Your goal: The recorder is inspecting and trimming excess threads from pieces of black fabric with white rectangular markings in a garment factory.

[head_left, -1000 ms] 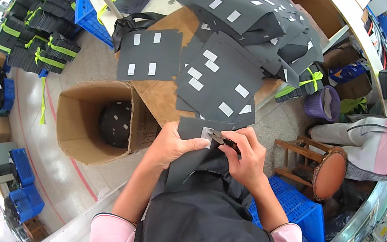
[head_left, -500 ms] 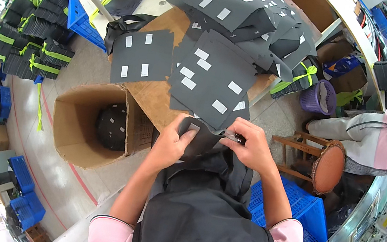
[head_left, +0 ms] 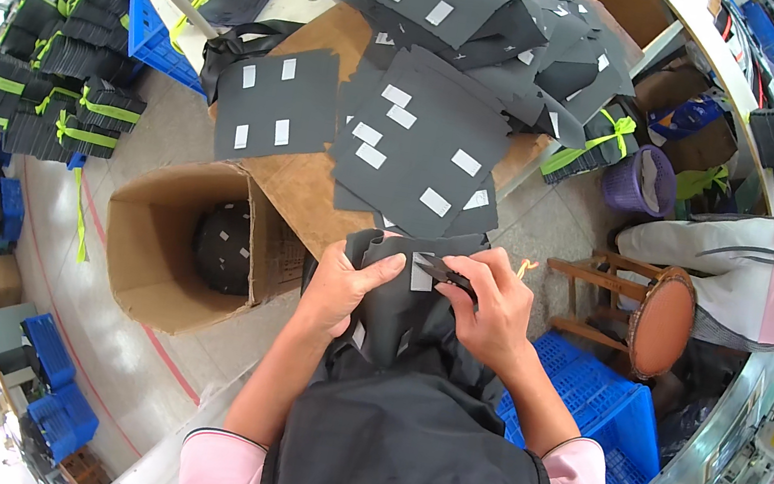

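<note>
My left hand [head_left: 336, 287] grips a black fabric panel [head_left: 391, 295] over my lap, thumb on top and its upper edge curled. In my right hand [head_left: 493, 308] are small dark thread snips [head_left: 443, 273], their tips at a white label [head_left: 421, 276] on that panel. A bit of yellowish thread [head_left: 527, 267] shows beside the right fingers. Just beyond my hands lies a stack of black panels [head_left: 426, 152] with white labels. Left of the stack is another labelled panel [head_left: 262, 101]. A large heap of such pieces [head_left: 556, 66] rises behind.
An open cardboard box [head_left: 136, 258] with dark pieces inside stands at the left. Blue crates [head_left: 576, 394] are by my right side, near a round stool [head_left: 664, 321] and another person [head_left: 737, 272]. Tied black bundles [head_left: 77, 92] are piled far left; a purple basket [head_left: 634, 185] stands right.
The panel has been turned and spread, so more of it and other labels show. My right hand has brought the snips in over a label. The left hand has shifted slightly left.
</note>
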Tool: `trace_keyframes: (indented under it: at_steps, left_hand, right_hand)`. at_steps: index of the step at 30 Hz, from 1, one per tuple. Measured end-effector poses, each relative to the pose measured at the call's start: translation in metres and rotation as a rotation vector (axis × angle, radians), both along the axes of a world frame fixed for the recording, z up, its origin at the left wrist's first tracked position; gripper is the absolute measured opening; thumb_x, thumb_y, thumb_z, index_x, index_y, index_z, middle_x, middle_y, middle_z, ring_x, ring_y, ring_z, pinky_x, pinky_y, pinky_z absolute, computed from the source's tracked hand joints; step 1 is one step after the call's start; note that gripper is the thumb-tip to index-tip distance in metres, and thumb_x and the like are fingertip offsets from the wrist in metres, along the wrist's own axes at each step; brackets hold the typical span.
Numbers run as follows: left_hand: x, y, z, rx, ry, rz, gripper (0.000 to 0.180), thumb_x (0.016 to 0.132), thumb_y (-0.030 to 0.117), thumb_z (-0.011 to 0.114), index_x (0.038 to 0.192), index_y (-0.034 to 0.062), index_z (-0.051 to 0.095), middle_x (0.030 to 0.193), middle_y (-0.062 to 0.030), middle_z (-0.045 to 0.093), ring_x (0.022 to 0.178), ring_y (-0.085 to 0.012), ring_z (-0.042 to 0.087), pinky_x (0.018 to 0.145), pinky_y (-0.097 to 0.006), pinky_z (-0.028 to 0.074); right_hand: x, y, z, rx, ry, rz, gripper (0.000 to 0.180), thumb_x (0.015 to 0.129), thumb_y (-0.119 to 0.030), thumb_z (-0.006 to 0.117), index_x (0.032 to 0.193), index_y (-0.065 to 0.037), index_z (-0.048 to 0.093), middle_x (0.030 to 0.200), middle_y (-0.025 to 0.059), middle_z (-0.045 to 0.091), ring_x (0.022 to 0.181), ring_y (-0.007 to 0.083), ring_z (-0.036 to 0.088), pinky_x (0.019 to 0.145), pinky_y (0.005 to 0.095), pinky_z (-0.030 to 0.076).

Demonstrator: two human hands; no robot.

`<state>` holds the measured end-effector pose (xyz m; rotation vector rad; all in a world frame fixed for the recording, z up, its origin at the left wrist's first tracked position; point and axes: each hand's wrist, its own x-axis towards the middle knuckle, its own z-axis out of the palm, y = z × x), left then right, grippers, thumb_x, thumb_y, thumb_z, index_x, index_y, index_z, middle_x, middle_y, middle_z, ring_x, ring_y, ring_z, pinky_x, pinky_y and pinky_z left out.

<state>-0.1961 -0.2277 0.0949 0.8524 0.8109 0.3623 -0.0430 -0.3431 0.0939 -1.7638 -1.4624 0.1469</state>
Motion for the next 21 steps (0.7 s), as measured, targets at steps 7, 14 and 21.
trace_keyframes:
  at_steps: [7, 14, 21]
  left_hand:
    - [0.002, -0.001, 0.005, 0.073, 0.025, -0.001, 0.028, 0.08, 0.011, 0.069, 0.105, 0.0026, 0.061, 0.09, -0.0012, 0.061, 0.079, -0.0078, 0.055, 0.073, -0.023, 0.046]
    - [0.003, 0.001, 0.0, 0.218, 0.064, -0.047, 0.033, 0.078, 0.006, 0.067, 0.111, 0.0047, 0.061, 0.098, 0.0008, 0.059, 0.093, -0.0079, 0.049, 0.084, -0.023, 0.039]
    - [0.005, -0.001, 0.001, 0.205, 0.069, -0.063, 0.034, 0.078, 0.005, 0.066, 0.111, 0.0063, 0.062, 0.1, 0.0, 0.059, 0.095, -0.0089, 0.048, 0.087, -0.024, 0.037]
  right_hand:
    - [0.001, -0.002, -0.003, 0.052, -0.015, -0.024, 0.025, 0.067, -0.007, 0.071, 0.09, -0.008, 0.061, 0.078, 0.0057, 0.053, 0.06, 0.023, 0.054, 0.053, 0.0313, 0.043]
    - [0.021, 0.005, 0.016, -0.111, -0.143, 0.13, 0.025, 0.066, -0.01, 0.072, 0.088, -0.01, 0.061, 0.077, 0.0025, 0.052, 0.059, 0.0215, 0.053, 0.056, 0.03, 0.043]
    - [0.034, 0.007, 0.015, -0.051, -0.068, 0.233, 0.025, 0.066, -0.012, 0.072, 0.088, -0.011, 0.061, 0.077, 0.0013, 0.051, 0.06, 0.0213, 0.053, 0.055, 0.0315, 0.043]
